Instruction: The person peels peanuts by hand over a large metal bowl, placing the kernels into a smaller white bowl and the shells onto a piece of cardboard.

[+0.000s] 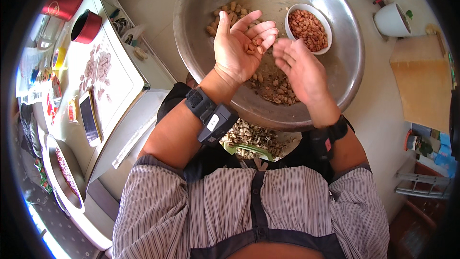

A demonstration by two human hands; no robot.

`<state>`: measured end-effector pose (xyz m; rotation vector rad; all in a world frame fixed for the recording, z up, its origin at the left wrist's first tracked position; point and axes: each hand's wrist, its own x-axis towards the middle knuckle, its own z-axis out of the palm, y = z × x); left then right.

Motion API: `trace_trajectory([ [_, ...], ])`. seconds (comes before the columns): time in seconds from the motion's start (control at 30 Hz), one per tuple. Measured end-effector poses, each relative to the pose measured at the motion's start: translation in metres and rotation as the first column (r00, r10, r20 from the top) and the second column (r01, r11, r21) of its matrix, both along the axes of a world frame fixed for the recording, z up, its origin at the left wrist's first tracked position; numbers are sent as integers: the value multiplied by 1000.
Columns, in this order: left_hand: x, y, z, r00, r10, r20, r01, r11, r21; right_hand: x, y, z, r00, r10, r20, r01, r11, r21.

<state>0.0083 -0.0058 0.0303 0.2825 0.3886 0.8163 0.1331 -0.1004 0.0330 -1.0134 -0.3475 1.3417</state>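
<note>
Palm up over a large stainless steel basin [341,75], my left hand [239,48] cradles several shelled peanut kernels [253,47] near its curled fingers. Beside it, my right hand [302,66] is slightly blurred, fingers together and bent toward the left palm; no object shows in it. A white bowl [327,51] full of reddish peanut kernels [307,30] stands in the basin, just beyond the right hand. Whole unshelled peanuts [233,9] lie at the basin's far left, partly hidden by the left hand. More peanuts and bits of shell [278,90] lie in its near part.
Below the basin, a green-rimmed container [251,147] holds many empty shells. At left a table [125,68] bears a smartphone [90,118], a red pot [86,27] and a metal basin [64,172]. A white flowerpot [391,21] and a cardboard sheet [420,79] are at right.
</note>
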Motion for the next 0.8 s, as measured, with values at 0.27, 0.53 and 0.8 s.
trace_trajectory([
  [0.27,23,-27,-6,976,39,-212,21,962,273,-27,12,-8,895,-73,-440,78,997,-7],
  [0.53,15,-3,-3,987,144,-66,-115,938,328,7,9,-18,889,-148,-434,127,989,-78],
  [0.8,-7,5,-10,979,75,-189,-35,978,207,85,26,-15,912,-389,-130,381,921,-82],
])
